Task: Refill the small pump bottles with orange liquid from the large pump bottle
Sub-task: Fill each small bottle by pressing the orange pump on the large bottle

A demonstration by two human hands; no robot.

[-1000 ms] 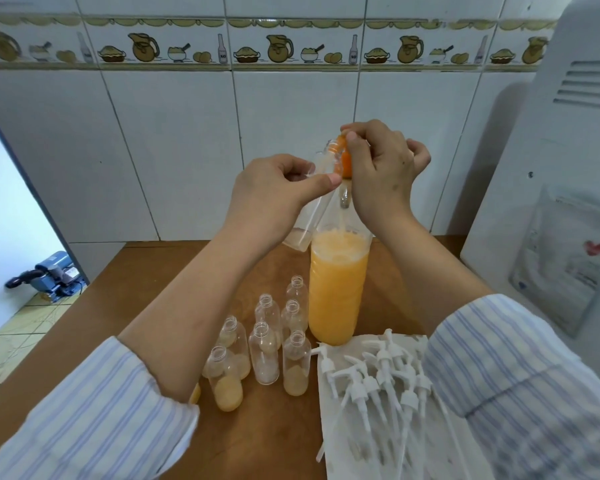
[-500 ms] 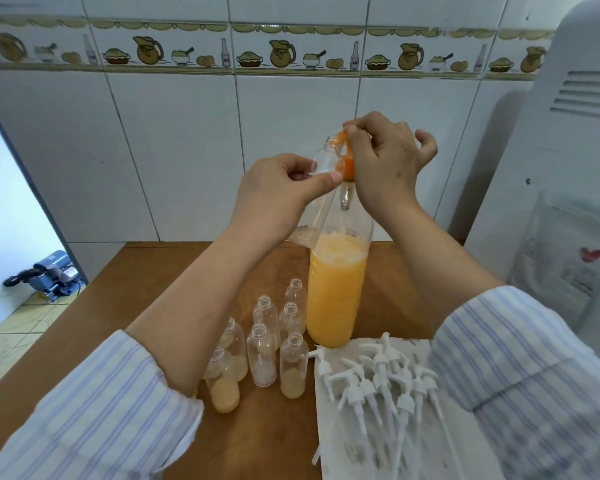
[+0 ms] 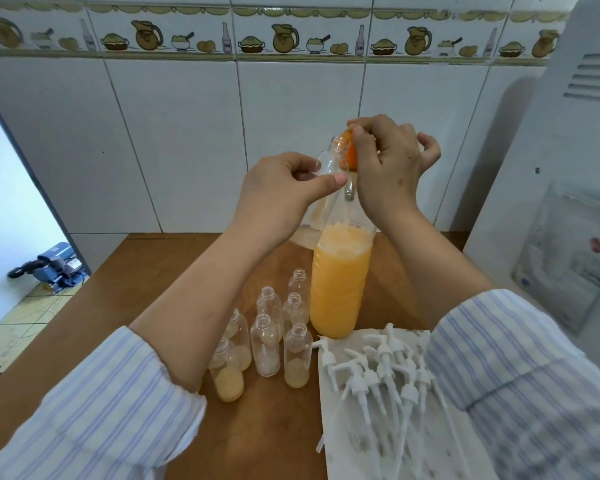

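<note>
My left hand [image 3: 278,192] pinches a small clear bottle [image 3: 329,168] between thumb and fingers, holding it raised and tilted so its open neck points up and to the right, against the orange pump head [image 3: 350,152] of the large bottle [image 3: 340,282]. My right hand [image 3: 388,168] is curled over that orange pump head, thumb and forefinger closed on it, the other fingers loosely bent behind. The two hands nearly touch, my left thumb tip lying just beside my right thumb. The small bottle's lower end hangs down to the left of the large bottle's shoulder; a little pale liquid sits in it.

The large bottle stands upright on the brown worktop [image 3: 125,289] directly below my hands, filled with orange liquid to about its shoulder. Just left of its base stands a cluster of small open bottles [image 3: 267,341], upright, several holding a bit of pale orange liquid at the bottom; my left forearm passes over the nearest ones. To the right of them, under my right sleeve, a pile of white pump tops [image 3: 378,375] lies on white paper [image 3: 343,445].
</note>
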